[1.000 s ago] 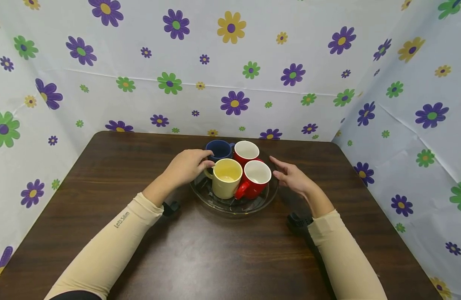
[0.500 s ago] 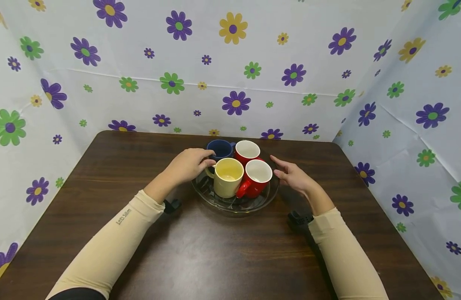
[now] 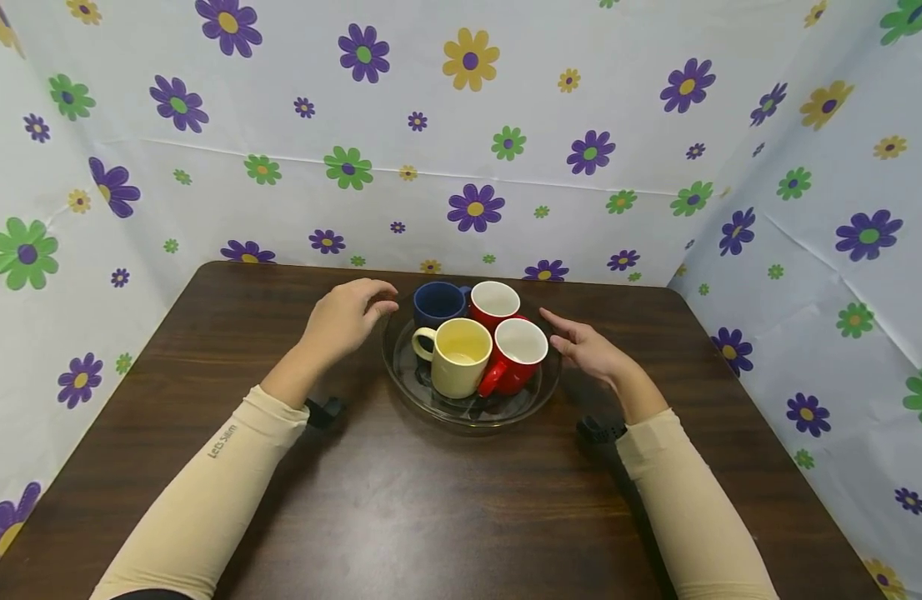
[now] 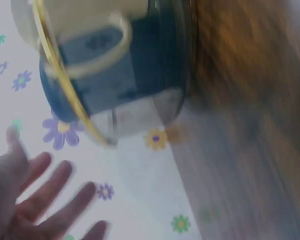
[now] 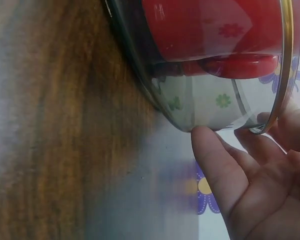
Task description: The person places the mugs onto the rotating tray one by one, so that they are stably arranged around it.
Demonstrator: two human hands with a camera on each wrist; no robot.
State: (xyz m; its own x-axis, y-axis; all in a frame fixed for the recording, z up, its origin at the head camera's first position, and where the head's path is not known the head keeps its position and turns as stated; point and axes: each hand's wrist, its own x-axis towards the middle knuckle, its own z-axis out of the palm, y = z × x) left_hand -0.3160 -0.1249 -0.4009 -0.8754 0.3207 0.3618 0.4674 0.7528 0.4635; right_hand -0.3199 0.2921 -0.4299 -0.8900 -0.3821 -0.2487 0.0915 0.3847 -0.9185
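Note:
My left hand is off the left side of a glass dish, its loosely bent fingers apart from the mugs. In the left wrist view its spread fingers hold nothing. My right hand rests at the dish's right edge; in the right wrist view, a fingertip touches the outer glass wall below the gold rim. Upright in the dish stand a yellow mug, handle to the left, a blue mug behind it, and two red mugs with white insides, one in front and one behind.
The dish stands on a dark wooden table, near its back edge. Flower-printed white sheets rise behind and at both sides. Black camera mounts sit under both wrists.
My left hand has let go of the yellow mug's handle and drawn back to the left, outside the dish. The right hand stays at the dish's edge.

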